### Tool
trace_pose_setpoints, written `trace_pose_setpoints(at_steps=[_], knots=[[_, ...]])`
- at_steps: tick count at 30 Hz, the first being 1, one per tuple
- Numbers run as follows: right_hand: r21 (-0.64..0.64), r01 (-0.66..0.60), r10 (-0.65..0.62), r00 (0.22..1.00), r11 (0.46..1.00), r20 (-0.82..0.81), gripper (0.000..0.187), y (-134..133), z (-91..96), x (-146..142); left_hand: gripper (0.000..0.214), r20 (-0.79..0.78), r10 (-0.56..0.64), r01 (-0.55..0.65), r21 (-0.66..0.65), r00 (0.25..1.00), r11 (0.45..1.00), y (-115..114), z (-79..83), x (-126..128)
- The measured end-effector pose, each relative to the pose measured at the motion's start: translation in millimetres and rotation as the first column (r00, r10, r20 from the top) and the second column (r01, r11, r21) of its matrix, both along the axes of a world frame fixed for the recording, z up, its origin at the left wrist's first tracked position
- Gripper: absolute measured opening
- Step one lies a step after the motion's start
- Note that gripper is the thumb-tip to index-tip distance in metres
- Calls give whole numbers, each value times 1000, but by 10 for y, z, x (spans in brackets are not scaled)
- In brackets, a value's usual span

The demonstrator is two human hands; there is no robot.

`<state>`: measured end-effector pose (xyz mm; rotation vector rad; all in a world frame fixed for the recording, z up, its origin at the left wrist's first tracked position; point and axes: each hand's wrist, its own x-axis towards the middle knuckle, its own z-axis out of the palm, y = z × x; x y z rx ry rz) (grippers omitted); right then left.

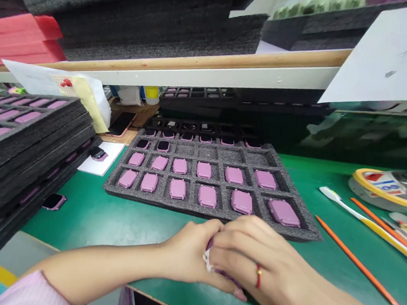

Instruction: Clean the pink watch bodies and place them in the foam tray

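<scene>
Near the front edge of the bench, my left hand (186, 256) is closed around a purple watch case (211, 244), of which only slivers of edge show. My right hand (257, 255), with a red ring on one finger, is bent over it. A crumpled white scrap (207, 260), like cloth or tissue, pokes out under the right fingers. Much of what lies between the hands is hidden. Just beyond them lies a dark foam tray (197, 213); its front two rows hold purple watch cases (207, 196) back side up. Farther back, some pockets hold black-screened watches (163, 146).
Stacked foam trays (31, 136) stand at left, a loose watch (54, 201) beside them. A white pad (101, 162) bears another watch. At right are orange sticks (353, 258), a toothbrush (361, 220) and a tape roll (363, 197). A shelf (191, 74) overhangs the back.
</scene>
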<state>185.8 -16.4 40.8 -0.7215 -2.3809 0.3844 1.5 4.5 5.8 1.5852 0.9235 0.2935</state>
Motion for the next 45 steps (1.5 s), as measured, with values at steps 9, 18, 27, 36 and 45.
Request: trace_pose_setpoints(at_steps=[9,18,27,36,45], knots=[[59,-60,60,998,996,-1,18,54,14,46,68,8,22,-22,6,1000,1000,2,-14,-4],[41,-84,83,996,996,39,22,95,21,97,69,81,6,-1,-53,997,999,21,-11,-14],[11,-31,31,999,999,-12,17,76,-54,48,68,84,19,-16,-37,996,999,13,7,-13],[39,1,-1,1000,999,14,12,23,9,7,67,69,22,-20,-33,997,999,-8,1,5],[79,61,-63,998,995,30,17,-31,13,10,66,29,12,-12,8,1000,1000,-4,5,10]])
